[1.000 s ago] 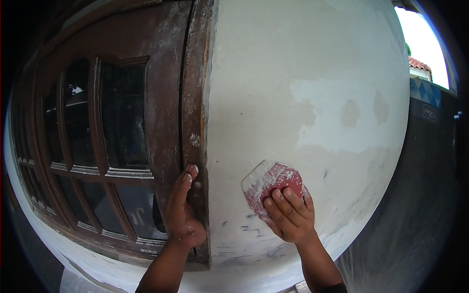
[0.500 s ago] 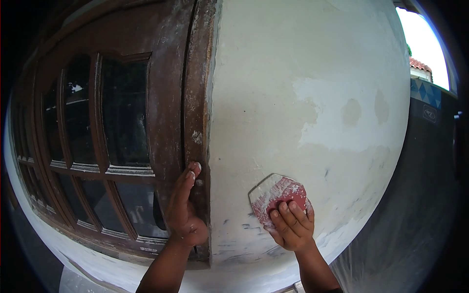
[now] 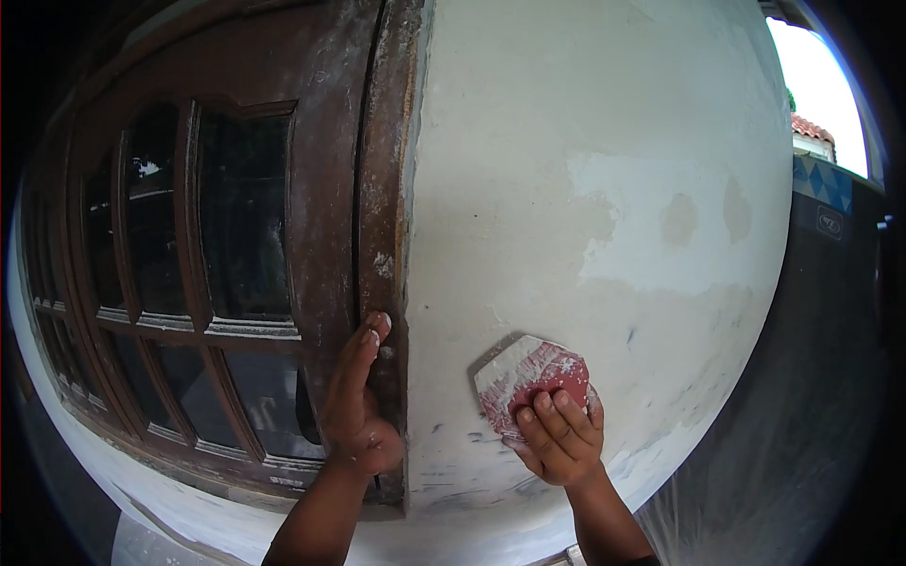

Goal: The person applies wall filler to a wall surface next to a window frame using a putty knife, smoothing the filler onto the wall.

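Observation:
My right hand (image 3: 563, 436) grips a red putty spreader (image 3: 557, 374), fingers laid across its face and thumb side hidden. White putty is smeared over the spreader's upper left part, with small flecks near its right edge. It is held at the cream wall (image 3: 500, 255), and a dark shadow shows along its left edge. Seen edge-on, my left hand (image 3: 359, 401) is upright with fingers stretched out against the brown door frame (image 3: 385, 217). White putty marks its fingertips.
To the left is a brown wooden door (image 3: 326, 208) with several glass panes (image 3: 243, 217). The wall carries a whiter patch (image 3: 651, 236) and dark streaks low down. At the far right hangs a dark sheet (image 3: 802, 377), with a tiled roof (image 3: 812, 129) beyond.
My right hand and the spreader have shifted slightly left, and the shadow beside the spreader has widened. My left hand stays in place on the frame.

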Demonstrator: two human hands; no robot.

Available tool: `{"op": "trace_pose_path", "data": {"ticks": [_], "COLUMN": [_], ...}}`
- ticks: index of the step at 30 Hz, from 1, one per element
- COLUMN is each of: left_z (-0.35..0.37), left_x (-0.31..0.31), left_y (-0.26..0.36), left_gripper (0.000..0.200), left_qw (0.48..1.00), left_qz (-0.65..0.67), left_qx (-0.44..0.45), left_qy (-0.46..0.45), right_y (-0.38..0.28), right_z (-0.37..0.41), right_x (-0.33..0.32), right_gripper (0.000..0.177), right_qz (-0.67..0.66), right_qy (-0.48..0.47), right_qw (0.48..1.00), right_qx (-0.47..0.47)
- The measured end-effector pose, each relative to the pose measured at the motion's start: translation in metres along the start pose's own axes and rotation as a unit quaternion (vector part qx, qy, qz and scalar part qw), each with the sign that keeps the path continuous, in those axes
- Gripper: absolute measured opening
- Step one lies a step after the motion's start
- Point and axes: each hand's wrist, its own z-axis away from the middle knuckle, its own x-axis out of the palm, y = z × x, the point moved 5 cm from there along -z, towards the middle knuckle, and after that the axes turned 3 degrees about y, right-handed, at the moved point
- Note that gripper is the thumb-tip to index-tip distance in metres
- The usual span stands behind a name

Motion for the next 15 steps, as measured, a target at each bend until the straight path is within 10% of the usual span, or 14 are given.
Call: {"op": "trace_pose_path", "data": {"ticks": [15], "left_z": [0.002], "left_x": [0.000], "left_y": [-0.001], "left_gripper": [0.107], "left_qw": [1.000], "left_qz": [0.007], "left_qx": [0.007], "left_qy": [-0.002], "right_y": [-0.005], "right_z": [-0.017], "right_x": [0.005], "right_gripper": [0.036], "right_qz": [0.014], "right_qy": [0.016], "right_qw": [1.000], "right_qx": [0.020]}}
